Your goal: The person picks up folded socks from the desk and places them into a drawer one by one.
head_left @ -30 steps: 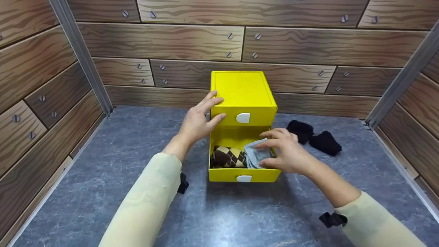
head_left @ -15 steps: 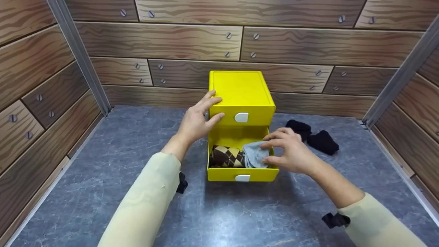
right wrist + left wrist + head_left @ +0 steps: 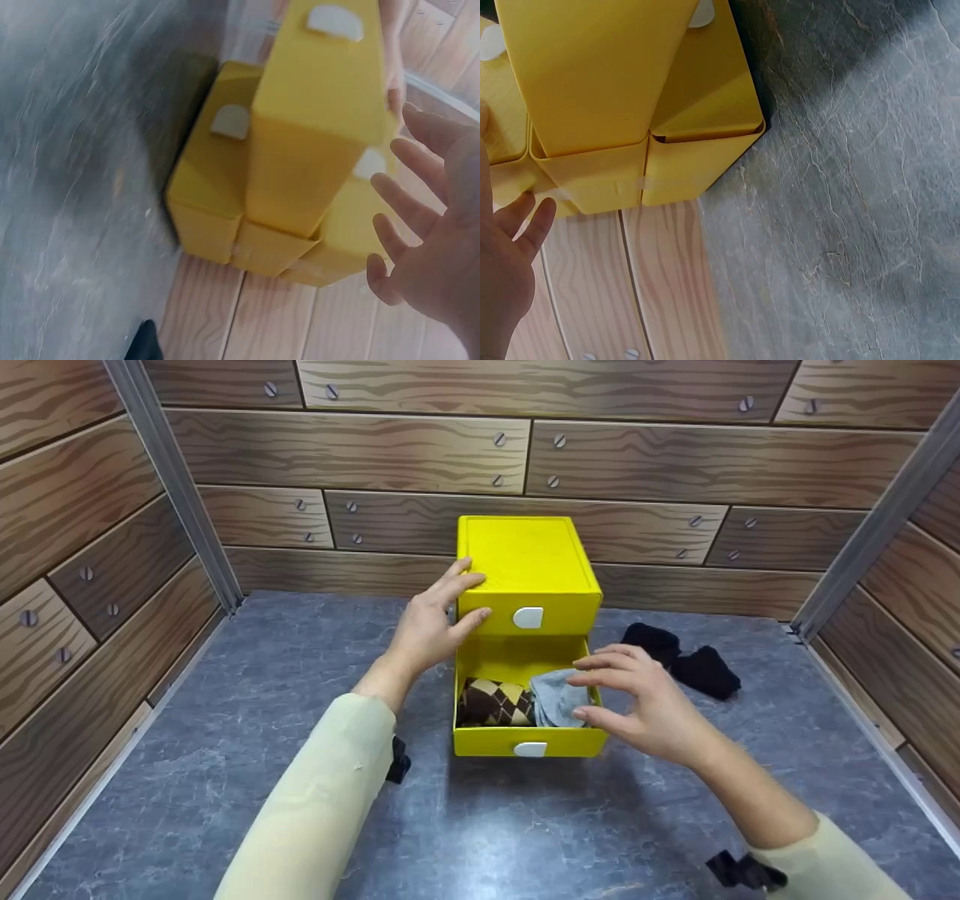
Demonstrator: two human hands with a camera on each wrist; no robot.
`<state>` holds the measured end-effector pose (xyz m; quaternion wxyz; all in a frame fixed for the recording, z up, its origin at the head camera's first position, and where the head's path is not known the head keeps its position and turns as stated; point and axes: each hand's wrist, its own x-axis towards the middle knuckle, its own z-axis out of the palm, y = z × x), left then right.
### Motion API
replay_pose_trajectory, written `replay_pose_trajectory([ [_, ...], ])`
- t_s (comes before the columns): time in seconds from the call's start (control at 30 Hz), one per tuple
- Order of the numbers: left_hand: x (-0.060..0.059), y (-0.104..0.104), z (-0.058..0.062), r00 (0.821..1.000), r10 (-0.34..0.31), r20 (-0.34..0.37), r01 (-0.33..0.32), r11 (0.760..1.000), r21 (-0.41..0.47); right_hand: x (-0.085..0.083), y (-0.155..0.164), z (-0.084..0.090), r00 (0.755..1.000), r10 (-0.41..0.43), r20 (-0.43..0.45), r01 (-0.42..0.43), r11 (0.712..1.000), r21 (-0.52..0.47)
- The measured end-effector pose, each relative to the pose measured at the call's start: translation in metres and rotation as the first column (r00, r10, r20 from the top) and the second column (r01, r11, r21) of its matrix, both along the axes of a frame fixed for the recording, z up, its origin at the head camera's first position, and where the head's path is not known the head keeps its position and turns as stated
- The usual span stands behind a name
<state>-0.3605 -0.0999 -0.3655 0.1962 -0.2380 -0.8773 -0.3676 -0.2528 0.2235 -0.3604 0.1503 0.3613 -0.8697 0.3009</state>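
A yellow drawer cabinet (image 3: 529, 555) stands near the back wall, with a lower drawer (image 3: 491, 742) pulled out. Inside that drawer lie a rolled brown-and-cream argyle sock (image 3: 495, 703) on the left and a folded light grey sock (image 3: 555, 701) on the right. My left hand (image 3: 426, 626) rests on the cabinet's upper left front edge, fingers extended. At the drawer's right side, my right hand (image 3: 660, 705) is spread, its thumb and fingertips overlapping the grey sock in the head view. The right wrist view shows that hand (image 3: 435, 210) with nothing in its palm.
Two black socks (image 3: 650, 643) lie on the grey marbled floor (image 3: 315, 825) to the right of the cabinet. Wood-patterned panels (image 3: 360, 450) enclose the back and sides. The wrist views show another tier with a white handle (image 3: 231, 121) below the pulled-out drawer.
My right hand has drawn back to the right from the grey sock, its fingers loosening off it. The left hand and the drawer have stayed in place.
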Motion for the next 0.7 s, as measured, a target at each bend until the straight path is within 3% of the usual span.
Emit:
replay_pose_trajectory([
  [0.2, 0.0, -0.001, 0.0, 1.0, -0.002, -0.017, 0.002, 1.0, 0.003, 0.025, -0.004, 0.007, 0.994, 0.063, -0.094, -0.07, 0.995, -0.069],
  [0.37, 0.0, -0.001, -0.001, 1.0, -0.012, -0.021, 0.013, 1.0, 0.008, 0.042, -0.006, 0.004, 0.987, 0.124, -0.099, -0.135, 0.984, -0.118],
  [0.53, 0.0, -0.001, -0.001, 1.0, -0.012, -0.017, 0.012, 1.0, 0.003, 0.052, -0.01, -0.011, 0.98, 0.199, -0.02, -0.2, 0.973, -0.118],
  [0.7, -0.001, -0.001, -0.001, 1.0, -0.013, -0.022, 0.013, 1.0, 0.003, 0.055, -0.014, -0.027, 0.971, 0.206, 0.12, -0.198, 0.977, -0.076],
])
